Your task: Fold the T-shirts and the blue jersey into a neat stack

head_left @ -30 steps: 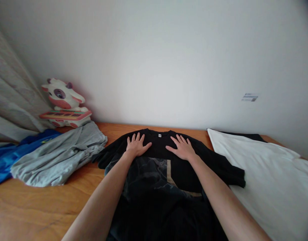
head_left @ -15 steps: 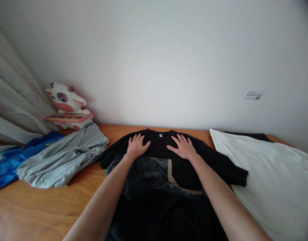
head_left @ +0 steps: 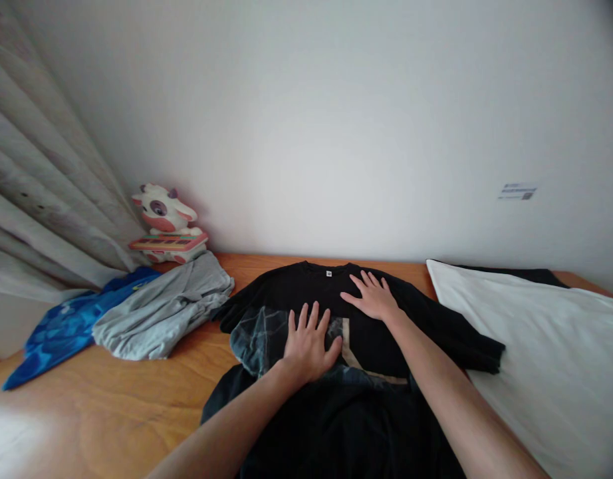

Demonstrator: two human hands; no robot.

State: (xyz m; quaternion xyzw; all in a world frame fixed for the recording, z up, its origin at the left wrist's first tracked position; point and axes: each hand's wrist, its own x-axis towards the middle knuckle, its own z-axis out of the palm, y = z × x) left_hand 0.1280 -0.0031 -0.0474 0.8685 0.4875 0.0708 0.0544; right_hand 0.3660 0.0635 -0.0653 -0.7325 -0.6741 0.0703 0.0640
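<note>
A black shirt (head_left: pixel 306 286) with a small neck label lies on the wooden table, its collar toward the wall and its sleeves spread to both sides. My left hand (head_left: pixel 310 342), fingers spread, rests on the dark patterned print (head_left: pixel 256 332) at the shirt's middle. Flat on the upper right of the shirt, beside the collar, lies my right hand (head_left: pixel 371 295) with its fingers apart. Neither hand holds anything. The lower part of the shirt is bunched near my forearms.
White cloth (head_left: pixel 530 332) covers the right side, with black cloth (head_left: pixel 526 275) behind it. Grey cloth (head_left: pixel 161 309) and blue cloth (head_left: pixel 82 326) lie left on the table (head_left: pixel 137 406). A cow keyboard toy (head_left: pixel 169 226) stands at the wall, near the curtain (head_left: pixel 47 166).
My left hand has moved from beside the collar down and right onto the print. My right hand stays on the upper right of the shirt. The view has turned slightly left.
</note>
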